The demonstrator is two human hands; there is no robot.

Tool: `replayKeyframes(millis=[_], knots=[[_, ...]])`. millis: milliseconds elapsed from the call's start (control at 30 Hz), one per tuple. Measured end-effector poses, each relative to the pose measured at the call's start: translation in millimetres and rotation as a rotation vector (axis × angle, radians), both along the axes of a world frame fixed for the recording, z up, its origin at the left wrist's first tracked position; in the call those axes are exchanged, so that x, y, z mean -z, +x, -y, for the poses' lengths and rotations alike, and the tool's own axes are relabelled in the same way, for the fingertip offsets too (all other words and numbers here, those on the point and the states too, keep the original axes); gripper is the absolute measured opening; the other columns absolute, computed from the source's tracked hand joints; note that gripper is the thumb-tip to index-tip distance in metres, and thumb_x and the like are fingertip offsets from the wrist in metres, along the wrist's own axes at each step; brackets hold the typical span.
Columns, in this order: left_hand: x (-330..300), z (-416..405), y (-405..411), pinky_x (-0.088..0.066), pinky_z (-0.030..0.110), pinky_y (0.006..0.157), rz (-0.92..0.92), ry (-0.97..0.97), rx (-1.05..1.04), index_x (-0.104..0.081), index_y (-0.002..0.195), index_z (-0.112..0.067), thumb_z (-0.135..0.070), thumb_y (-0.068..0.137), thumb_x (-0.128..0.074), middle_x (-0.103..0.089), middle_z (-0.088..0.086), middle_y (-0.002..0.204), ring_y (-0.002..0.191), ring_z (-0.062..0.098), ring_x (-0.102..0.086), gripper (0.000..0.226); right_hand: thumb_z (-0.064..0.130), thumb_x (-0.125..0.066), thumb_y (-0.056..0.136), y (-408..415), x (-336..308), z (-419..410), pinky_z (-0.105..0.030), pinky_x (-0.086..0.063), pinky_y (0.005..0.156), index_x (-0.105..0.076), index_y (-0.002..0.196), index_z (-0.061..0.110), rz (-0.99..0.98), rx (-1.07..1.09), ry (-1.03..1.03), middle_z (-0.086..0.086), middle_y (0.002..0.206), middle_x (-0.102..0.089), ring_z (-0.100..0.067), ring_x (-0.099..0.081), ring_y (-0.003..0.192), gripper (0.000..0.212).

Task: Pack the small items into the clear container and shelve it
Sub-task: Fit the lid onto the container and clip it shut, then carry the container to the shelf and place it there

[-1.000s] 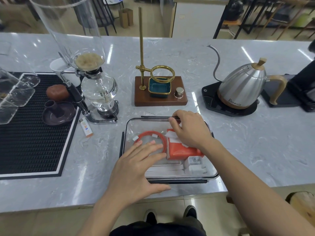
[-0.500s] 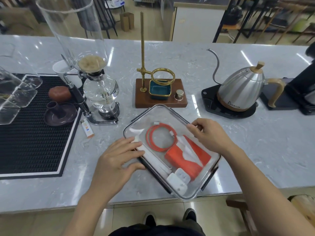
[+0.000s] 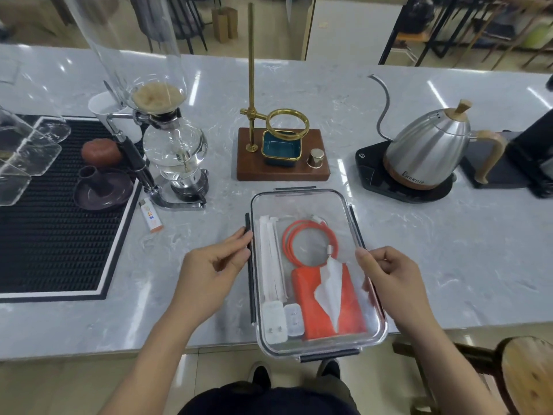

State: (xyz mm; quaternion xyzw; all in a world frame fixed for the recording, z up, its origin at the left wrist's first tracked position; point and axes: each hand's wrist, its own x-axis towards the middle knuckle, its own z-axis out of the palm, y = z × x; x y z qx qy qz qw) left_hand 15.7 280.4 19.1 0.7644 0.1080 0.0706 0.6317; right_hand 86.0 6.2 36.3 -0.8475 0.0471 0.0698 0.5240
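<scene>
The clear container [image 3: 299, 195] lies lengthwise on the marble counter, its near end over the front edge, with a clear lid on it. Inside are a coiled orange cable [image 3: 288, 238], an orange tissue pack [image 3: 302, 308], white wrapped sticks [image 3: 269, 259] and two white plugs [image 3: 274, 322]. My left hand [image 3: 206, 277] pinches the black latch on the container's left side. My right hand [image 3: 395, 280] grips the right rim at the latch, thumb on top and fingers curled.
A glass siphon brewer [image 3: 175, 151] and a lighter [image 3: 152, 218] stand left of the container. Behind it is a wooden dripper stand [image 3: 282, 163]. A steel kettle [image 3: 428, 151] sits back right, a black mat [image 3: 45, 235] at left, a wooden stool [image 3: 526, 375] below right.
The container has been turned from crosswise through a diagonal to lengthwise. Both hands left the lid's top and now sit at its two long sides.
</scene>
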Motion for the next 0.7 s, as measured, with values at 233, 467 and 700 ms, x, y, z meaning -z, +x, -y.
replayKeyframes(millis=[233, 467, 700], knots=[[8, 14, 2, -0.038, 0.003, 0.085, -0.071, -0.043, 0.025, -0.048, 0.136, -0.053, -0.036, 0.094, -0.054, -0.06, -0.029, 0.101, 0.093, -0.011, -0.053, 0.045, 0.031, -0.066, 0.092, -6, 13, -7, -0.021, -0.04, 0.047, -0.057, 0.083, -0.001, -0.013, 0.114, 0.207, -0.013, 0.056, -0.054, -0.016, -0.045, 0.046, 0.035], [19, 48, -30, -0.031, 0.009, 0.109, -0.003, -0.332, -0.078, -0.04, 0.145, -0.036, -0.046, 0.099, -0.052, -0.045, -0.038, 0.142, 0.137, -0.013, -0.036, 0.049, 0.02, -0.046, 0.102, -22, 25, -5, -0.037, -0.056, 0.09, -0.068, 0.116, 0.013, -0.052, 0.149, 0.476, -0.005, 0.112, -0.073, -0.022, -0.068, 0.106, 0.027], [27, 72, -44, -0.019, 0.048, 0.123, 0.012, -0.528, -0.142, -0.035, 0.152, -0.029, -0.057, 0.088, -0.048, -0.04, -0.014, 0.157, 0.147, 0.009, -0.033, 0.071, 0.029, -0.03, 0.107, -63, 49, -14, -0.05, -0.04, 0.11, -0.053, 0.139, 0.011, -0.163, 0.116, 0.782, -0.011, 0.139, -0.059, -0.031, -0.051, 0.132, 0.043]])
